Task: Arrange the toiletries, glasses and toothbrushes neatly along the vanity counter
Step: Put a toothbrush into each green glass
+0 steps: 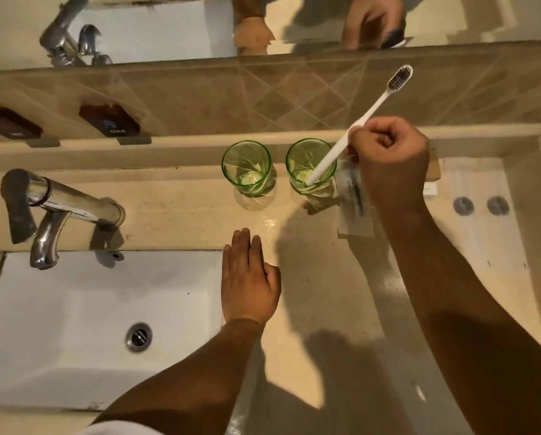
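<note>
Here, the right hand pinches a white toothbrush by its handle, the handle's end resting inside the right green glass, bristles tilted up toward the tiled wall. The left green glass stands just beside it on the desk. The left hand lies flat, fingers straight, by the sink. A clear wrapper lies under the right wrist.

Right hand grips white toothbrush, handle end in right green glass; left hand flat on counter beside sink.
</note>
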Tool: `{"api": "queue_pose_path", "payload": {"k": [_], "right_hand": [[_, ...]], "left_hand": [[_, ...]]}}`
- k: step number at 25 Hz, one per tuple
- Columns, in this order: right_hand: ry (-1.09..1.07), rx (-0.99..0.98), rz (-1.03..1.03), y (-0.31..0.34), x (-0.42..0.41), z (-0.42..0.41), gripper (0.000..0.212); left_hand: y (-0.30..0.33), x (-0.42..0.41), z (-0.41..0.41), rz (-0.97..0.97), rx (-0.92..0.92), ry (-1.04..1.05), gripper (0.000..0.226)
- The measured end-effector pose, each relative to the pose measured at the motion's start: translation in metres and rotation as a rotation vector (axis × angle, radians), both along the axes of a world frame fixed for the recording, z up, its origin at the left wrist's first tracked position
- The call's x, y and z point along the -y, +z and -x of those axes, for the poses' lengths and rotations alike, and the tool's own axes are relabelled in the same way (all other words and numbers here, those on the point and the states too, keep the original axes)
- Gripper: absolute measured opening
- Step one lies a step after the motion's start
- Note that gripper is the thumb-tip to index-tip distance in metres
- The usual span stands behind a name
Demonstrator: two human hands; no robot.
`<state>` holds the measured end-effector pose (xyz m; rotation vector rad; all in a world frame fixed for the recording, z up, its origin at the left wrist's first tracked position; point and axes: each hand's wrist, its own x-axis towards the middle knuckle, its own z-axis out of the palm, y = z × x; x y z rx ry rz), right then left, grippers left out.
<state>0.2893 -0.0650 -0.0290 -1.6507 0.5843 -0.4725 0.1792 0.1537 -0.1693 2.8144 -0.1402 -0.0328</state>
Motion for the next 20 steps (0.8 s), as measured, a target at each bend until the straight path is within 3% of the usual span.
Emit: {"api": "queue_pose_path", "payload": {"k": [20], "right_hand": [[0.135,-0.157,0.239,-0.041,-0.004,-0.025,0.009]], "left_hand": [[-0.001,0.0,-0.001,-0.003,0.059,0.004,0.055]]}}
